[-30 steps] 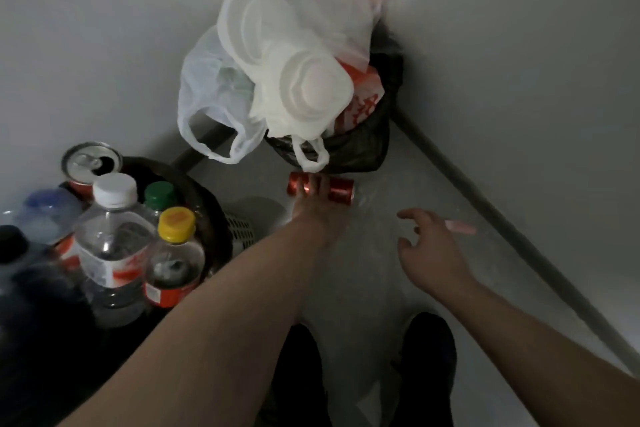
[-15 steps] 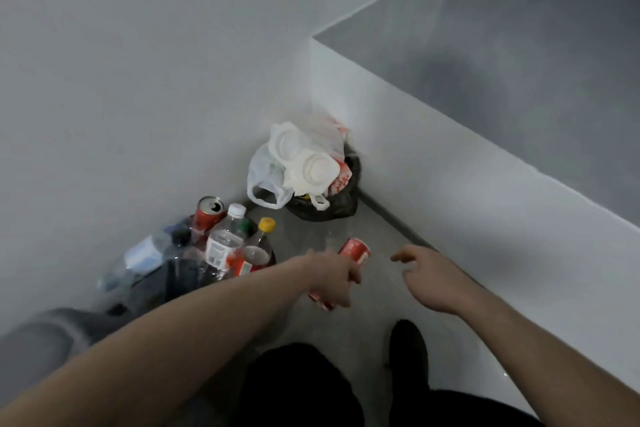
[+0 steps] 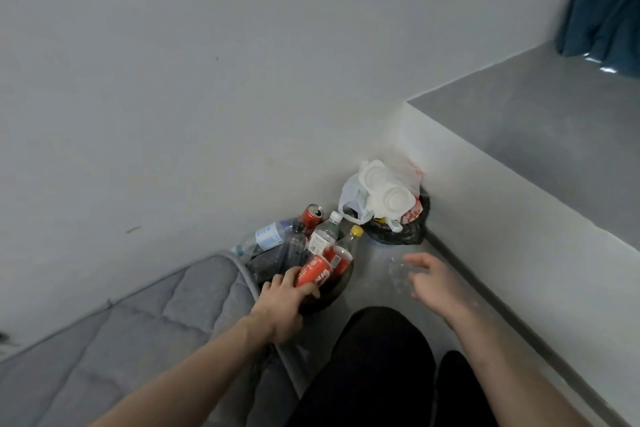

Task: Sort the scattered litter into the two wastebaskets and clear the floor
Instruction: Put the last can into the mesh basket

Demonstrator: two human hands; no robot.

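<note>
Grey wall and grey floor filled most of what I saw, with a quilted grey mattress on my left. From there I went down in size.

Next came the two wastebaskets. The near one was dark and packed full of plastic bottles and a red can standing up at the back. The far one sat in the corner with a black liner, piled high with a white plastic bag and white foam lids.

Then the hands. My left hand was curled around the bottom end of a red soda can. The can lay tilted on top of the bottles, at the front rim of the near basket. The fingers were wrapped snug on it, not let go yet. My right hand hung over the floor, fingers spread wide, holding nothing.

I think the step in hand was dropping this can in with the bottles and cans. That basket was very full, so the can could roll off. The next move called for tucking it into a gap before letting go.

Smallest of all, something clear and crumpled lay on the floor just beside my right fingers. I could not tell what it was. It looked like the next thing to pick up.
</note>
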